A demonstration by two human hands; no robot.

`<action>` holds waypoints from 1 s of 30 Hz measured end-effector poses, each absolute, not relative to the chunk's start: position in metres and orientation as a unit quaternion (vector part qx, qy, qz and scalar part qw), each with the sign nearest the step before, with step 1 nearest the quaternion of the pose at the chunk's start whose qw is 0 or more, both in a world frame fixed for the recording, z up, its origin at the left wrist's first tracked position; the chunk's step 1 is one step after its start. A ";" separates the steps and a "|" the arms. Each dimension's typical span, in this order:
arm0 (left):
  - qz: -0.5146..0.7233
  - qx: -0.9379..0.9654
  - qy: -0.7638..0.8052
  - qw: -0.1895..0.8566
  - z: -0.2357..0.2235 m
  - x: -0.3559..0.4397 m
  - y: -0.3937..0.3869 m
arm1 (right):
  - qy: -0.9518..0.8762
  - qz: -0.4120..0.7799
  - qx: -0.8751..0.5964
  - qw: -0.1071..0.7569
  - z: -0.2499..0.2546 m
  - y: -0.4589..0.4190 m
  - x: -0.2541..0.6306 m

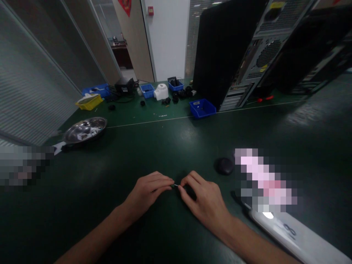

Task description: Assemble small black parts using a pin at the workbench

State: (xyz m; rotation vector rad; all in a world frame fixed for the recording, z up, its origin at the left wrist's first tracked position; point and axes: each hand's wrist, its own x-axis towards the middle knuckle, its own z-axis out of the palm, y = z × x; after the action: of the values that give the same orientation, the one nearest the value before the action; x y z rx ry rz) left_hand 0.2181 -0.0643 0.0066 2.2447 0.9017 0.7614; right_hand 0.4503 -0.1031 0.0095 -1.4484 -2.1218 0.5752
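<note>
Low over the green table (176, 146), my two hands almost meet. My left hand (152, 189) is closed, its thumb and fingertips pinching a small dark green piece (173, 186). From this piece a thin, pale, shiny rod (176, 185) runs across to my right hand (205, 200), which pinches its other end between thumb and finger. Fingers hide most of both parts, and their exact kind is too small to tell. A dark rounded object (224, 166), like a computer mouse, lies to the right of my right hand.
At left stands a metal pan (85, 130) with small bits in it. Along the back are a yellow bin (89, 102), a blue bin (202, 108), a white plastic housing (161, 92) and a black computer tower (220, 51). A white device (299, 234) marked 18 lies at lower right.
</note>
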 end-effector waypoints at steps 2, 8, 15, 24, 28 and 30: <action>0.287 0.846 0.338 0.295 0.007 0.218 -0.064 | -0.783 0.211 -0.528 0.253 0.008 -0.103 0.450; 0.295 0.841 0.338 0.303 0.012 0.219 -0.063 | -0.785 0.224 -0.512 0.266 0.007 -0.102 0.452; 0.236 0.875 0.309 0.289 0.013 0.213 -0.063 | -0.802 0.201 -0.507 0.243 0.009 -0.103 0.451; 0.241 0.873 0.298 0.302 0.019 0.215 -0.062 | -0.799 0.235 -0.486 0.265 0.011 -0.103 0.452; 0.202 0.894 0.286 0.279 0.019 0.218 -0.065 | -0.806 0.219 -0.488 0.255 0.009 -0.105 0.450; 0.231 0.884 0.294 0.281 0.017 0.218 -0.066 | -0.795 0.226 -0.493 0.274 0.008 -0.105 0.450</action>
State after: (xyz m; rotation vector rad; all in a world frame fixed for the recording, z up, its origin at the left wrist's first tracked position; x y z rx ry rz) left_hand 0.2183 -0.0658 0.0168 2.3687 0.7868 0.6194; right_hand 0.4503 -0.1048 0.0085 -1.3245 -2.1366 0.6074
